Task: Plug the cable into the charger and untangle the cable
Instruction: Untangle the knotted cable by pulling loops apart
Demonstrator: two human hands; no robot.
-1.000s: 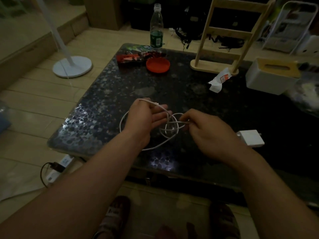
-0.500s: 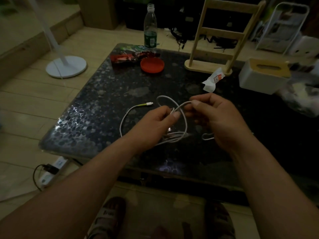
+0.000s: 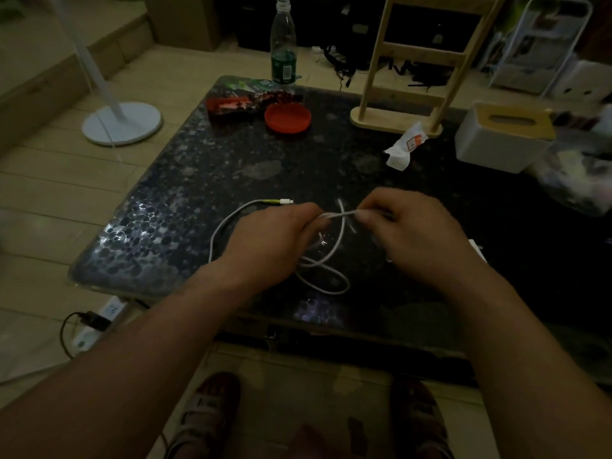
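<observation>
Over the table [image 3: 185, 207] middle: cable [image 3: 334, 256] pinched between left hand [image 3: 275, 240] and right hand [image 3: 410, 236], loose plug at ten o'clock. Limp, light, springy; best gripped beside the knot.

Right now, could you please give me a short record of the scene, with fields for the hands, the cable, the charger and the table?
left hand: pinching the cable
right hand: pinching the same strand, close to the left
cable: white, still looped between the hands
free plug: lying on the table, not connected
charger: white, mostly hidden behind the right hand
table: dark, speckled
</observation>
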